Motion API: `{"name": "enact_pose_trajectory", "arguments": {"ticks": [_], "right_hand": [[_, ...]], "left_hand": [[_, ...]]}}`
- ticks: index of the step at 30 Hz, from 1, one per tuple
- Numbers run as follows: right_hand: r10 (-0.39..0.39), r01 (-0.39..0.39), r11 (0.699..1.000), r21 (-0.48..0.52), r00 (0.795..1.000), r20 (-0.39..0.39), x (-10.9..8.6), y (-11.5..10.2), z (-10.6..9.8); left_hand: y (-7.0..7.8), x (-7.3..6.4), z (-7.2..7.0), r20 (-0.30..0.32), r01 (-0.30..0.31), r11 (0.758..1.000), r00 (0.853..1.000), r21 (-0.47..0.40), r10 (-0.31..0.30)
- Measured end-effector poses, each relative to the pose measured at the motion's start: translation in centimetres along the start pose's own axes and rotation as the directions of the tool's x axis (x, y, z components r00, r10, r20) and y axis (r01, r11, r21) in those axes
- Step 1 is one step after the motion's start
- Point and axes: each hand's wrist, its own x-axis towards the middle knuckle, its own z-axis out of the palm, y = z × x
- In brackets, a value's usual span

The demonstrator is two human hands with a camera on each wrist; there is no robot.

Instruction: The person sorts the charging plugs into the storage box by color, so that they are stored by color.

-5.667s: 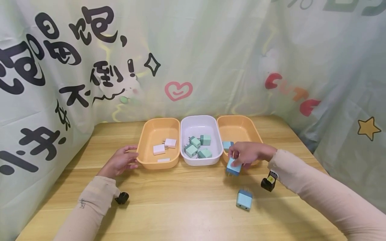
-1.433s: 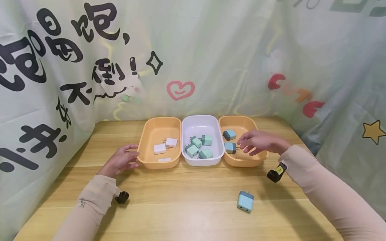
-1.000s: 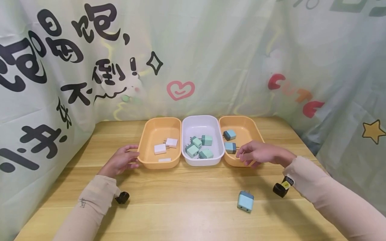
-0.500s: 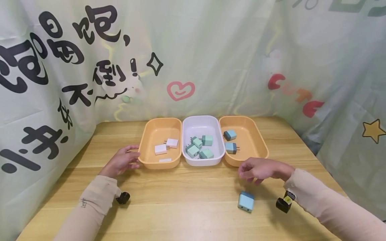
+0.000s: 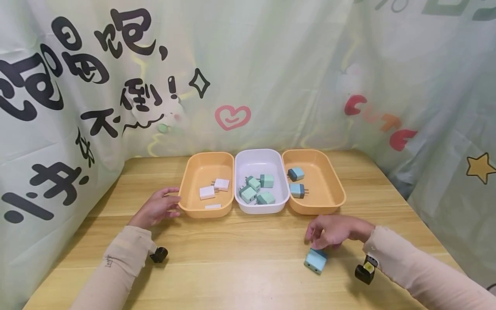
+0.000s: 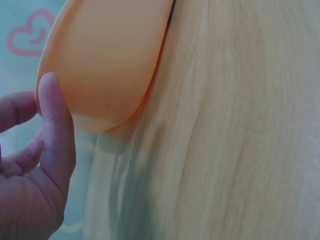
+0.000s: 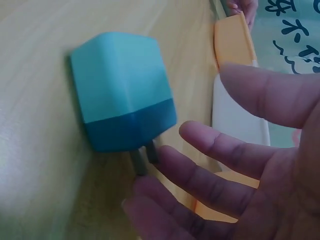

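Observation:
A light-blue charger plug (image 5: 315, 261) with a darker blue end and two metal prongs lies on the table at the near right. My right hand (image 5: 334, 231) is over its pronged end. In the right wrist view, the fingertips (image 7: 162, 152) reach the prongs, while the thumb (image 7: 265, 95) stays apart from the plug. My left hand (image 5: 156, 207) is at the side of the left orange tray (image 5: 193, 165), its thumb and index finger on either side of the rim in the left wrist view.
Three trays stand side by side: the left orange one holds white plugs (image 5: 207, 192), the white tray (image 5: 257, 156) several green plugs (image 5: 248, 193), and the right orange tray (image 5: 321, 185) two blue plugs (image 5: 296, 190). A printed curtain (image 5: 279, 86) hangs behind the wooden table (image 5: 224, 267).
A blue plug was carried into the right orange tray and let go. My right hand then came back toward me to the plug on the table, which has turned slightly. The left hand stays put.

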Motion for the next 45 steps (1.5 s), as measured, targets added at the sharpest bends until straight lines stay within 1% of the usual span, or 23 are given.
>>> {"name": "enact_pose_trajectory", "arguments": {"ticks": [3, 6, 13, 15, 21, 25, 29, 34, 37, 41, 45], "right_hand": [[0.008, -0.008, 1.0, 0.004, 1.0, 0.021, 0.1, 0.3, 0.2], [0.018, -0.019, 1.0, 0.015, 0.999, 0.026, 0.3, 0.6, 0.5], [0.045, -0.045, 0.998, 0.043, 0.999, 0.018, 0.8, 1.0, 0.8], [0.046, -0.047, 0.998, 0.036, 0.999, 0.017, 0.9, 1.0, 0.9], [0.015, -0.016, 1.0, 0.027, 0.999, 0.036, 0.8, 1.0, 0.9], [0.001, -0.002, 1.0, 0.025, 0.998, 0.069, 0.8, 0.7, 0.4], [0.03, -0.032, 0.999, 0.024, 0.996, 0.08, 0.9, 0.3, -0.3], [0.062, -0.065, 0.997, 0.043, 0.996, 0.069, 1.0, -0.2, -1.1], [0.066, -0.069, 0.996, 0.05, 0.996, 0.062, 1.2, -0.6, -1.4], [0.067, -0.07, 0.996, 0.051, 0.996, 0.052, 1.3, -1.0, -1.9], [0.058, -0.06, 0.997, 0.05, 0.998, 0.039, 1.3, -1.5, -2.5]], "left_hand": [[-0.1, 0.0, 0.0, 0.003, 0.004, 1.0, 1.0, 0.001, -0.004], [-0.1, 0.1, 0.0, 0.007, 0.004, 1.0, 1.0, 0.001, -0.004], [-0.2, 0.0, 0.0, 0.007, 0.001, 1.0, 1.0, 0.005, -0.001], [-0.2, 0.0, -0.1, 0.004, 0.003, 1.0, 1.0, 0.003, -0.003], [-0.3, -0.1, 0.0, 0.002, 0.01, 1.0, 1.0, 0.001, -0.01], [-0.4, -0.2, 0.0, 0.007, 0.013, 1.0, 1.0, -0.004, -0.013], [-0.4, -0.2, -0.1, 0.014, 0.011, 1.0, 1.0, -0.007, -0.011], [-0.4, -0.1, -0.2, 0.014, 0.006, 1.0, 1.0, 0.009, -0.006], [-0.5, 0.0, -0.2, 0.005, 0.007, 1.0, 1.0, 0.016, -0.007], [-0.5, -0.1, -0.2, 0.01, 0.005, 1.0, 1.0, 0.026, -0.006], [-0.3, -0.1, -0.2, 0.02, -0.012, 1.0, 1.0, 0.028, 0.011]]}}
